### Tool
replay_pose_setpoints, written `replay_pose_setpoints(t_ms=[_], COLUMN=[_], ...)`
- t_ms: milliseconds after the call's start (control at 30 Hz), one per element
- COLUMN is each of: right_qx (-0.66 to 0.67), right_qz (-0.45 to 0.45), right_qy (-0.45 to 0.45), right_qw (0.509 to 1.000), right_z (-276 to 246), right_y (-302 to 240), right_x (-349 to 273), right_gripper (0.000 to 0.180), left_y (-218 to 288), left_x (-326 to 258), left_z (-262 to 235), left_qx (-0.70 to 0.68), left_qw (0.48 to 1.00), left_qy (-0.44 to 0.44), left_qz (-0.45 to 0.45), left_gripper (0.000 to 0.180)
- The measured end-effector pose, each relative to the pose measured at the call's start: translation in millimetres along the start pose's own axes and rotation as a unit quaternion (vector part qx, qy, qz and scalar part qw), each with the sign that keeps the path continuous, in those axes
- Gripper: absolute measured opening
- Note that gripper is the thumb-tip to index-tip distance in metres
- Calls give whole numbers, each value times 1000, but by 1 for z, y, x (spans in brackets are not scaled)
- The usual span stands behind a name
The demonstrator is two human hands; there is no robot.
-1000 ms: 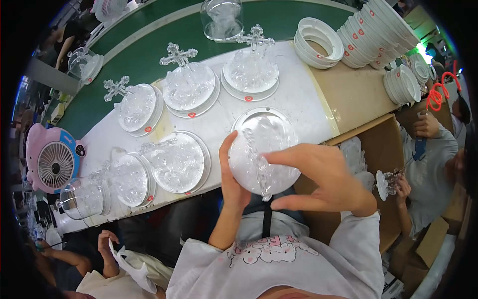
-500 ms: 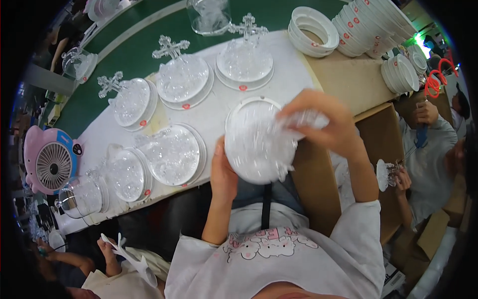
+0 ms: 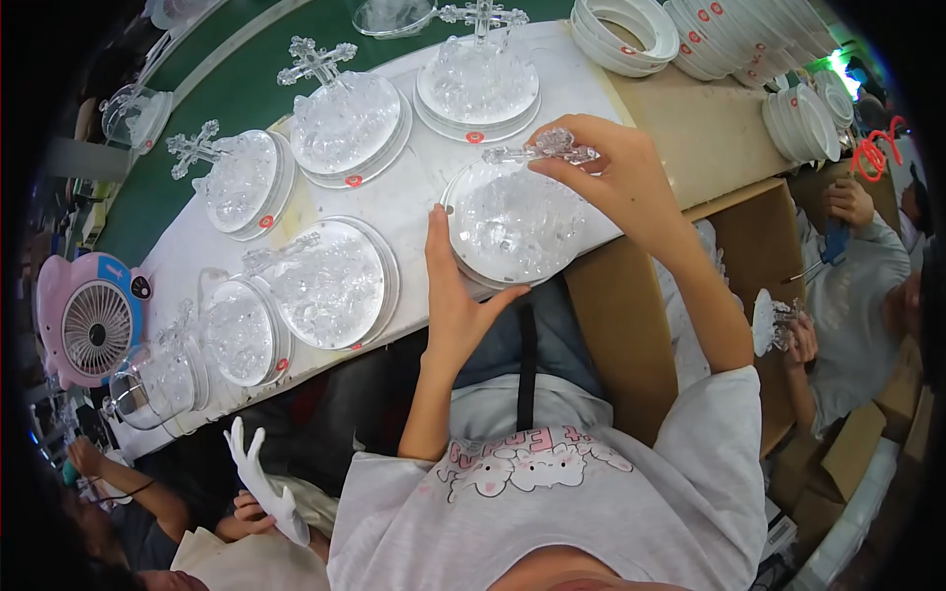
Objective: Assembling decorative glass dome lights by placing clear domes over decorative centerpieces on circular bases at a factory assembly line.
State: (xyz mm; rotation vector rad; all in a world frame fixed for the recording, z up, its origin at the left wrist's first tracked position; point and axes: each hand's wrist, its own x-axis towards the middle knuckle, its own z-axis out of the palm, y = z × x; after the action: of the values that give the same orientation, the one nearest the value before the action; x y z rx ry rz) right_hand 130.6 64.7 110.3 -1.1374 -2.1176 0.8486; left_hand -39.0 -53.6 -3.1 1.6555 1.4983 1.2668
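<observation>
At the table's near edge, a round white base (image 3: 455, 225) carries a clear, bumpy crystal-like piece (image 3: 517, 222). My left hand (image 3: 455, 305) cradles its left and lower rim, thumb and fingers spread around it. Between the fingertips of my right hand (image 3: 611, 172) is a clear ornate cross (image 3: 552, 148), held over the base's far edge. I cannot tell whether the cross is joined to the clear piece. Similar ornaments stand close by: one with a cross (image 3: 345, 123) behind to the left, another (image 3: 335, 286) beside my left hand.
White rings (image 3: 621, 44) and stacked white bases (image 3: 709, 39) stand at the far right. A cardboard box (image 3: 616, 325) is open beside my right forearm. A pink fan (image 3: 94, 320) and a clear dome (image 3: 148, 394) are at the left. Co-workers sit on both sides, one holding a white glove (image 3: 261, 483).
The base has gone from being held up, tilted and blurred, to the table edge. My left hand has moved up with fingers spread wider. My right hand and the cross have moved away from me.
</observation>
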Motion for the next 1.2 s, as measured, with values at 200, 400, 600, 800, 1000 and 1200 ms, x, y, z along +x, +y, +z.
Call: replay_pose_setpoints(t_ms=[200, 400, 600, 800, 1000, 1200], right_qx=[-46, -88, -77, -92, -125, -98], right_qz=[-70, -109, -96, -130, -144, -128], right_qy=[41, 27, -2, 9, 3, 52], right_qw=[996, 990, 992, 987, 982, 986], right_z=[9, 12, 14, 14, 15, 22], right_y=[-6, -1, -8, -1, -1, 10], right_x=[5, 6, 5, 5, 5, 2], right_gripper=[23, 24, 24, 22, 23, 21], left_y=[-3, -2, 0, 0, -2, 4], left_x=[0, 2, 2, 1, 1, 4], left_z=[1, 1, 2, 3, 0, -1], left_qx=[-14, 15, 4, 16, 19, 71], left_qw=[1000, 1000, 999, 1000, 1000, 997], left_qy=[15, 20, 33, 24, 18, 13], left_qz=[-3, 16, 9, 9, 7, 20], left_gripper=[117, 117, 118, 118, 115, 110])
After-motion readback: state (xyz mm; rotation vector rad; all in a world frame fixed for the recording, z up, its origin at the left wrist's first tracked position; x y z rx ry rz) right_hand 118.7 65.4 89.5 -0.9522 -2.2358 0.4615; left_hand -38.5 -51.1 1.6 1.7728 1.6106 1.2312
